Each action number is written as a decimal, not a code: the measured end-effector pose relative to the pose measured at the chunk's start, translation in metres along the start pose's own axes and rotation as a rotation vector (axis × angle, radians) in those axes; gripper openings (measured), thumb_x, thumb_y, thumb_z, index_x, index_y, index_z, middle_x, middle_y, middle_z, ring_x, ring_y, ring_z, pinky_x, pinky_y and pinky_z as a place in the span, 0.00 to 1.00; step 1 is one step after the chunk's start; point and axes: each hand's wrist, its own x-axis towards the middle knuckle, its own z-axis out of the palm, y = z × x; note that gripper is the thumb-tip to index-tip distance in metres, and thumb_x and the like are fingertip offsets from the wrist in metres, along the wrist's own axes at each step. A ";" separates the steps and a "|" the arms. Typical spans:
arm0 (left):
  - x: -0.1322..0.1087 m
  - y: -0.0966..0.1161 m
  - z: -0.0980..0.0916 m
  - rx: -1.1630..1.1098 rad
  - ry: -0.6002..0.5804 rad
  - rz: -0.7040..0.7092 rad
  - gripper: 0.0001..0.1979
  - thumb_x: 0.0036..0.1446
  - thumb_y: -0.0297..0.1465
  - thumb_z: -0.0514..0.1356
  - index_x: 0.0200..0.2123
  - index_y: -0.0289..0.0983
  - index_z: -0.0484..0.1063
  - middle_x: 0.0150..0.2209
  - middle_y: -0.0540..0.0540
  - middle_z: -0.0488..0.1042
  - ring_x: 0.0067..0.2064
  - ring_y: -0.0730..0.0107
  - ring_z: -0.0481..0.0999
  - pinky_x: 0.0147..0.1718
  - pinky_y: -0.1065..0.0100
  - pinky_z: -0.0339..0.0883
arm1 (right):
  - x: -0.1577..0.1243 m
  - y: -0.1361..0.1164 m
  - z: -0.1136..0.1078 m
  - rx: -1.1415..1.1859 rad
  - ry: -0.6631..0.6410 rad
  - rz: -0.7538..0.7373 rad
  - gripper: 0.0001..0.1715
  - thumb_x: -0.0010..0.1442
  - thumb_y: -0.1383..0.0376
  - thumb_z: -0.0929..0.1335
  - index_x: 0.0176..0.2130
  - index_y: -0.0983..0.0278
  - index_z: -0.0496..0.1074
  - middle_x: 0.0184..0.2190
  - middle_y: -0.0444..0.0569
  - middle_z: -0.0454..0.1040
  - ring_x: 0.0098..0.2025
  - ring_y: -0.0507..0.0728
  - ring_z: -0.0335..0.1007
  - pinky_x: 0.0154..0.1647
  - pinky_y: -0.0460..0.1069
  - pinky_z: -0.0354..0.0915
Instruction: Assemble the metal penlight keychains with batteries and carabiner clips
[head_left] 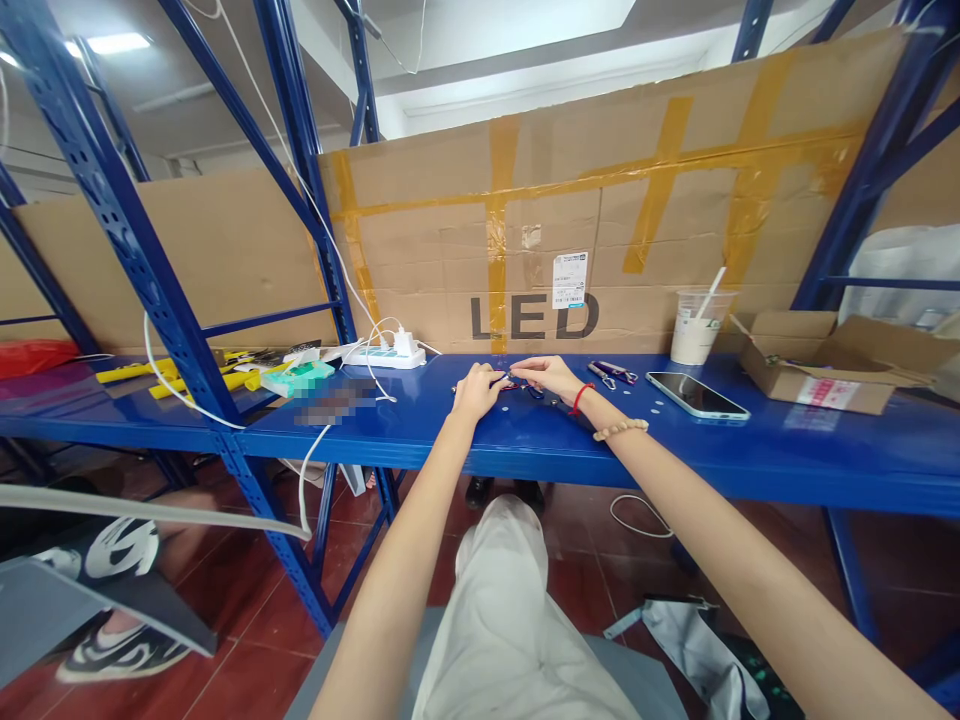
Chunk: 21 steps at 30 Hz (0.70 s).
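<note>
One dark piece [535, 391] just beside fingers of right hand [553, 376] and left hand [477, 391], behind table [409, 425] front edge; either grasp: cannot tell.

The head camera looks forward — and down — across the blue bench [405, 425]

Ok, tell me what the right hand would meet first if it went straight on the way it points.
The right hand points toward the left hand, so it would likely meet that one first. Depth is unclear, and anything tiny between them is too small to make out.
</note>
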 end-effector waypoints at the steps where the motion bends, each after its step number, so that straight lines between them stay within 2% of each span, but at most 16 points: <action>1: 0.000 0.000 0.000 0.008 -0.003 0.005 0.15 0.60 0.38 0.50 0.45 0.45 0.73 0.40 0.47 0.72 0.45 0.66 0.65 0.39 0.70 0.63 | 0.000 0.001 -0.001 0.008 -0.014 0.014 0.21 0.42 0.60 0.73 0.37 0.69 0.77 0.26 0.48 0.75 0.20 0.44 0.55 0.18 0.42 0.55; 9: -0.001 0.000 0.000 0.071 -0.012 0.055 0.15 0.61 0.36 0.49 0.43 0.45 0.73 0.41 0.48 0.72 0.45 0.67 0.65 0.35 0.71 0.63 | 0.001 0.007 -0.009 0.041 -0.141 0.143 0.25 0.42 0.57 0.74 0.41 0.65 0.76 0.27 0.47 0.73 0.22 0.44 0.59 0.18 0.40 0.56; 16: -0.004 0.001 -0.005 0.097 -0.016 0.138 0.15 0.61 0.36 0.48 0.40 0.43 0.75 0.41 0.47 0.72 0.45 0.66 0.65 0.35 0.71 0.63 | -0.007 -0.001 -0.008 -0.026 -0.134 0.155 0.23 0.43 0.57 0.74 0.40 0.63 0.76 0.31 0.48 0.74 0.26 0.46 0.63 0.19 0.39 0.57; 21: -0.004 0.001 -0.006 0.112 -0.036 0.177 0.15 0.61 0.37 0.48 0.39 0.42 0.75 0.41 0.47 0.72 0.44 0.66 0.65 0.34 0.71 0.63 | -0.004 0.002 -0.010 -0.021 -0.148 0.166 0.21 0.42 0.60 0.75 0.38 0.64 0.77 0.30 0.48 0.75 0.25 0.45 0.62 0.18 0.39 0.55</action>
